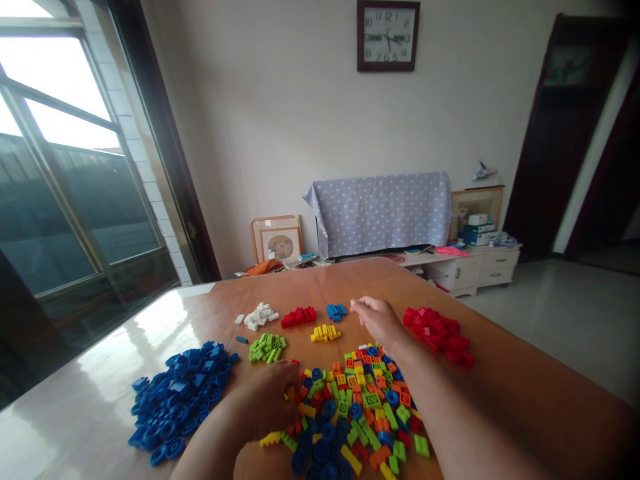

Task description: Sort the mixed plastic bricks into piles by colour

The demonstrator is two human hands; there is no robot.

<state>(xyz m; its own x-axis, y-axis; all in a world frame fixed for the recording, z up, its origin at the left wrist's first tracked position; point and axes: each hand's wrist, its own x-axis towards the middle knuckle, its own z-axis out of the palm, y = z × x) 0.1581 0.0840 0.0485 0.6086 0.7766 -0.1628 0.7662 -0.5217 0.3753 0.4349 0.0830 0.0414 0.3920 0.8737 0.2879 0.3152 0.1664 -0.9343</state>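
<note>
A mixed heap of coloured toy bricks (357,410) lies on the wooden table (500,400) in front of me. My left hand (270,393) rests curled at the heap's left edge, its fingers down among the bricks. My right hand (377,320) reaches forward beyond the heap, fingers pinched together near a small blue group (336,311); what they hold is hidden. Sorted groups lie around: white bricks (257,315), red bricks (299,316), yellow bricks (325,333), green bricks (267,347), a big blue pile (177,400) at left and a red pile (440,333) at right.
A single small blue piece (242,339) lies by the green group. A large window (65,173) is on the left. Behind the table stand a low white cabinet (470,270), something under a dotted cloth (380,210), picture frames (277,240) and a wall clock (387,35).
</note>
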